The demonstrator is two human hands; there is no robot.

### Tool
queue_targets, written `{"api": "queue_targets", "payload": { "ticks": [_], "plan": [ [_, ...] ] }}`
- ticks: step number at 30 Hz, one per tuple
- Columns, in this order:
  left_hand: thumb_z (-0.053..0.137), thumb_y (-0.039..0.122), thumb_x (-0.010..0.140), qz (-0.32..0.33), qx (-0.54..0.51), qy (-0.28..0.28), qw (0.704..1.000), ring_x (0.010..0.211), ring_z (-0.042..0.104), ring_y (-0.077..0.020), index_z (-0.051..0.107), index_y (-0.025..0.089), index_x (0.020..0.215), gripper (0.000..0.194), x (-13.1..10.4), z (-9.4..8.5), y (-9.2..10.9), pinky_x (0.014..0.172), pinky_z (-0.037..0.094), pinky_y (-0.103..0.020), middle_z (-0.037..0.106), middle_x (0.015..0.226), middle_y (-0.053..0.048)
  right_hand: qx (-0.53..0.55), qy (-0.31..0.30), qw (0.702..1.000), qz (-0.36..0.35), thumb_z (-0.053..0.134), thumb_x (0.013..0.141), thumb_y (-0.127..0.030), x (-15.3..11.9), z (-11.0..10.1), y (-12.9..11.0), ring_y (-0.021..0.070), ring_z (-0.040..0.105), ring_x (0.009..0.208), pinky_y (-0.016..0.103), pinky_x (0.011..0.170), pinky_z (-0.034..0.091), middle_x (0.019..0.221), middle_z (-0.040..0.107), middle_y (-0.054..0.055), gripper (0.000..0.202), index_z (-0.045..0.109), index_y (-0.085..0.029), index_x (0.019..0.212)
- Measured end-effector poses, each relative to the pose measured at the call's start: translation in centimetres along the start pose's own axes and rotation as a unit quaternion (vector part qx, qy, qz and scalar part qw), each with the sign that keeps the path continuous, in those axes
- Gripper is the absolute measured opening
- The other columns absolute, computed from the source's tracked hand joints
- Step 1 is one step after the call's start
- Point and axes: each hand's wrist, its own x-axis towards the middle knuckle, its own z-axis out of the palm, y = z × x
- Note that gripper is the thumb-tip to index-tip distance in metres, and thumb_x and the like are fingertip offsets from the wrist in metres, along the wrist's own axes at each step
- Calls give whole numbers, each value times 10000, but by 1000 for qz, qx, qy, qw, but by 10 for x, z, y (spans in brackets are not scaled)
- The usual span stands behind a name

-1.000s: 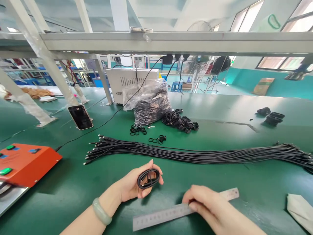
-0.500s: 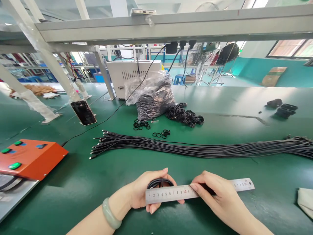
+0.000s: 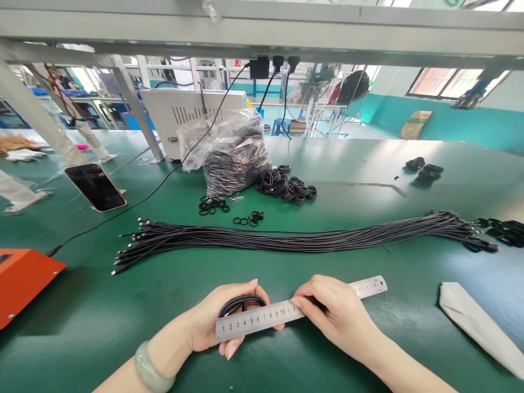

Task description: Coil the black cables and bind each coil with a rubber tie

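A dark-screened phone (image 3: pixel 96 187) sits at nine o'clock, an orange machine (image 3: pixel 30 286) at eight, a pale metal box (image 3: pixel 184 112) at ten, a cardboard piece (image 3: pixel 415 125) at two, and a pale cloth (image 3: pixel 477 326) at four.

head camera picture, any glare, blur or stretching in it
Head view: pale glare on the green tabletop, toward the far right; head view: numbers on the ruler read clearly in front of the coiled cable; head view: a metal post at left slants, perhaps from wide-lens stretch.
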Motion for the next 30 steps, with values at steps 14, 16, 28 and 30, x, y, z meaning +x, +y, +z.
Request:
{"api": "queue_targets", "payload": {
  "ticks": [14,16,28,30],
  "plan": [
    [625,460,841,106,-4,113,988,522,548,-76,699,158,909,318,-2,2,1,434,443,-155,617,707,2,127,-6,984,128,486,941,-322,3,-9,-3,142,546,576,250,536,431,656,599,11,263,566,-207,718],
    [607,470,851,111,10,117,987,445,506,-71,669,179,895,301,-3,2,0,393,422,-157,594,621,18,124,18,978,168,491,938,-358,4,-8,-2,145,537,572,253,531,424,652,597,9,284,557,-208,707],
    [635,215,860,174,-75,192,963,1027,685,-281,644,108,974,157,1,0,2,935,541,-421,720,1058,-168,80,119,960,242,475,934,-472,5,-9,6,169,581,593,272,570,450,676,647,12,329,604,-213,778],
    [621,190,862,188,-103,185,959,1070,671,-287,625,146,1104,247,2,1,1,964,525,-440,726,1050,-129,61,107,967,222,477,942,-438,4,-8,7,168,584,597,274,573,455,680,644,15,299,600,-213,789]
  ]
}}
